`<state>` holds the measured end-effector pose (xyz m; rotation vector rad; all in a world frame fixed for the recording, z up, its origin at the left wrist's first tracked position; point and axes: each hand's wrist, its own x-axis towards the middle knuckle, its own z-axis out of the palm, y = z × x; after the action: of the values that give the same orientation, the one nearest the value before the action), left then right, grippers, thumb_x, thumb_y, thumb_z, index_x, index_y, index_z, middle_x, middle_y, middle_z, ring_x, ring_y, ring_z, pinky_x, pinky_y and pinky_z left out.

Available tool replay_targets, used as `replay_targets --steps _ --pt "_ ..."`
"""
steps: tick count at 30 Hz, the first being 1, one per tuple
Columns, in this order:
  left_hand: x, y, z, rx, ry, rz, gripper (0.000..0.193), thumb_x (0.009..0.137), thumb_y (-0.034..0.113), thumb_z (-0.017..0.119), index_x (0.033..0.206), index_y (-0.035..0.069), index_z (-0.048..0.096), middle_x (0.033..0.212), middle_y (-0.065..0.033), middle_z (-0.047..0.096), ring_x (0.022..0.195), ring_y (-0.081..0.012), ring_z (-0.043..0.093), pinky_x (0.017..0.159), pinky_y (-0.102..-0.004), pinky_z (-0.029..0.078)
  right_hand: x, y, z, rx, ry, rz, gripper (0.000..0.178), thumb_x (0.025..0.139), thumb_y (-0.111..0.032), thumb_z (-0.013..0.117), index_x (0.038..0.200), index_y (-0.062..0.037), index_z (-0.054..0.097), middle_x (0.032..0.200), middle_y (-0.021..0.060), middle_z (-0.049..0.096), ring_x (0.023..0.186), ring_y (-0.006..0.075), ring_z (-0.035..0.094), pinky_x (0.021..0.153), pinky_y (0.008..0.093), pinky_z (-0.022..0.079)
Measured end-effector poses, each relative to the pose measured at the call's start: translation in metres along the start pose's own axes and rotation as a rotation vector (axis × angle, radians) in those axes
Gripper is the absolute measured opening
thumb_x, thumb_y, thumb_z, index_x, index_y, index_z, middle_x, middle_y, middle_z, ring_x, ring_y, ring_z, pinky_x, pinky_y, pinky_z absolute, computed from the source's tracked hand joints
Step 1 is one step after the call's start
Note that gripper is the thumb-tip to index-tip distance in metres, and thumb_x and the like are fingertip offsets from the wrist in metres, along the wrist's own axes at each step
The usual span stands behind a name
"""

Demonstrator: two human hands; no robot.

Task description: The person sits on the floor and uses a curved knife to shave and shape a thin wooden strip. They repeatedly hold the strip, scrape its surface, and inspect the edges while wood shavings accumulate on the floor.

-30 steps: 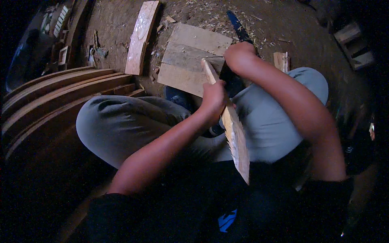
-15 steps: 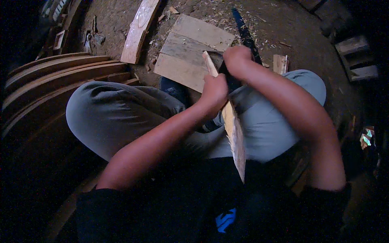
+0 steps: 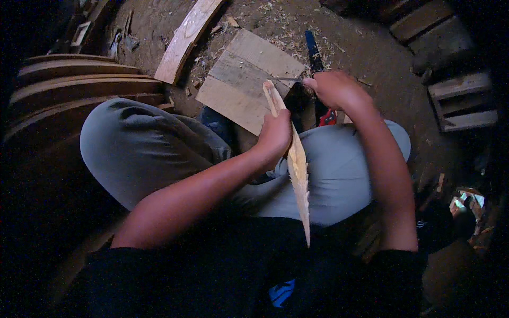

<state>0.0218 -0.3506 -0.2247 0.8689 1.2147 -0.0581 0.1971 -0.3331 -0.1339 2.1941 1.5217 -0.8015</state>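
Note:
My left hand [image 3: 276, 134] is closed around the middle of a long, narrow piece of wood [image 3: 298, 168]. Its near end tapers to a sharp point over my dark shirt, and splinters fringe one edge. The blunt far end rises above a board [image 3: 233, 74] lying on the ground. My right hand [image 3: 336, 90], closed on the handle of a knife [image 3: 289, 79], is to the right of that far end. The thin blade points left and shows nearly edge-on, close to the wood's tip; whether they touch I cannot tell. My fingers hide the handle.
Beyond my right hand lies a saw-like tool with a dark blade [image 3: 313, 49] and red handle [image 3: 327, 117]. A plank [image 3: 186, 40] lies farther left, near curved stacked boards [image 3: 85, 87]. Shavings [image 3: 281, 21] litter the dirt. Wooden frames [image 3: 461, 100] stand right.
My right hand has moved right, away from the wood, and the knife now shows edge-on instead of broadside. The red handle has come into sight. My left hand keeps its grip.

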Motion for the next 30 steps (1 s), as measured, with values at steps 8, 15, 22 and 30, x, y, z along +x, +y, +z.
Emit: replay_targets --steps 8,15,22,30 --pt "-0.018 0.016 0.000 -0.077 -0.079 -0.034 0.067 0.082 0.037 0.052 0.120 -0.015 0.032 0.108 -0.0283 0.055 0.093 -0.0350 0.060 0.080 -0.0426 0.048 -0.019 0.011 0.004 0.058 -0.239 -0.032 0.053 0.098 -0.041 0.034 0.085 0.0021 0.062 0.090 0.0264 0.063 0.090 0.0424 0.059 0.081 0.0483 0.046" --pt "-0.013 0.007 0.001 -0.081 0.008 0.030 0.025 0.077 0.022 0.055 0.082 -0.002 0.057 0.067 -0.0110 0.058 0.057 -0.0220 0.057 0.053 -0.0385 0.044 -0.030 -0.010 0.025 -0.041 -0.077 -0.019 0.053 0.098 -0.039 0.034 0.082 0.0017 0.064 0.086 0.0236 0.065 0.083 0.0410 0.063 0.077 0.0503 0.048" --pt "-0.028 0.024 -0.001 0.024 0.046 0.018 0.030 0.078 0.024 0.056 0.080 -0.005 0.058 0.066 -0.0139 0.059 0.056 -0.0233 0.056 0.054 -0.0387 0.045 -0.018 -0.018 0.059 -0.057 0.142 0.006 0.051 0.098 -0.038 0.035 0.081 0.0005 0.065 0.082 0.0195 0.067 0.077 0.0382 0.065 0.068 0.0468 0.052" --pt "-0.014 0.013 -0.002 -0.076 -0.061 -0.045 0.060 0.076 0.029 0.058 0.111 -0.016 0.039 0.099 -0.0289 0.058 0.086 -0.0345 0.063 0.073 -0.0404 0.050 0.016 -0.005 0.032 -0.017 -0.113 0.060 0.053 0.096 -0.042 0.036 0.084 -0.0010 0.067 0.087 0.0227 0.066 0.085 0.0390 0.064 0.078 0.0491 0.049"
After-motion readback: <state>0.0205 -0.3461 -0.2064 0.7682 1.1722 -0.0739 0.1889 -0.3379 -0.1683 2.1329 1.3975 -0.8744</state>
